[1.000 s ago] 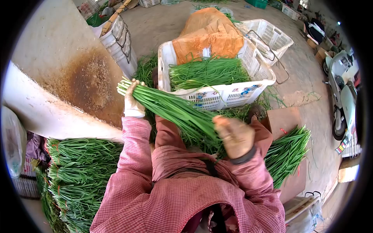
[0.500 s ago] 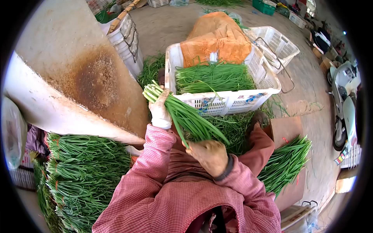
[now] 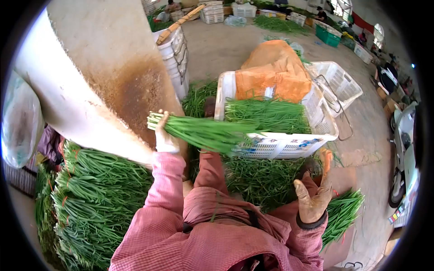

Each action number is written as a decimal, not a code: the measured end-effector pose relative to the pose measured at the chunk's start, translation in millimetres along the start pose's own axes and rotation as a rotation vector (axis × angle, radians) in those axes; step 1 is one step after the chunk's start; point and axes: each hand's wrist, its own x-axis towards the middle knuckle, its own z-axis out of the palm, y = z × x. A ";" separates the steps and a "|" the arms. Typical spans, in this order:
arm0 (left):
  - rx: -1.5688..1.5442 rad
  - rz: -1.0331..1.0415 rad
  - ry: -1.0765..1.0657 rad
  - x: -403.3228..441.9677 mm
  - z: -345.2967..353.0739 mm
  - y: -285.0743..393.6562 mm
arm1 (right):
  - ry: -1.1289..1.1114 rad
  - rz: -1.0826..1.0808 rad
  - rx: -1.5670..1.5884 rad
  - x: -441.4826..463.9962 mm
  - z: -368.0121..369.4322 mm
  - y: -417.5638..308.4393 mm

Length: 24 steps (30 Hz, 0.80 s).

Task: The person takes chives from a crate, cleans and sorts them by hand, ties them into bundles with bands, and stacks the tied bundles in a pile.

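My left hand [image 3: 165, 134], in a pale glove, is closed around the white stem ends of a bunch of garlic chives [image 3: 199, 130]. The bunch lies sideways, its blurred green tips reaching across the near left corner of a white plastic crate [image 3: 289, 145]. My right hand [image 3: 314, 194], in a stained glove, is raised at the right with thumb and fingers apart and nothing in it. Behind it, a tied bundle of chives [image 3: 346, 212] rests on a brown board. More loose chives [image 3: 266, 116] fill the crate, beside an orange mesh sack [image 3: 275, 74].
Stacked, banded chives [image 3: 97, 203] stand at my left, below a stained, pale slab [image 3: 122, 86]. Loose greens [image 3: 257, 178] cover the floor between my legs. A second white crate [image 3: 339, 81], white buckets [image 3: 174, 56] and a scooter [image 3: 404, 149] stand around. Other people sit far back.
My right hand has left the bunch and moved right, opening. My left hand has swung the chives to the left and more level. The view has tilted up.
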 end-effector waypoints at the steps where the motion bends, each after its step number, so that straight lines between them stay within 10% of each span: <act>1: -0.028 -0.070 -0.164 -34.3 27.2 -6.4 | 0.010 -0.050 -0.037 10.5 -2.8 -19.0; 4: 0.023 -0.313 -0.444 -95.4 63.2 -38.9 | -0.200 -0.321 -0.313 31.7 11.7 -58.7; 12: -0.190 -0.985 -0.612 -179.2 93.9 -105.5 | -0.291 0.236 -0.123 -28.2 25.9 -1.1; 16: 0.124 -0.506 -0.832 -189.7 102.5 -134.2 | -0.246 0.370 -0.260 -51.4 8.8 5.2; 24: 0.353 -0.875 -0.571 -183.0 82.6 -172.1 | -0.168 0.471 -0.142 -84.1 33.0 40.7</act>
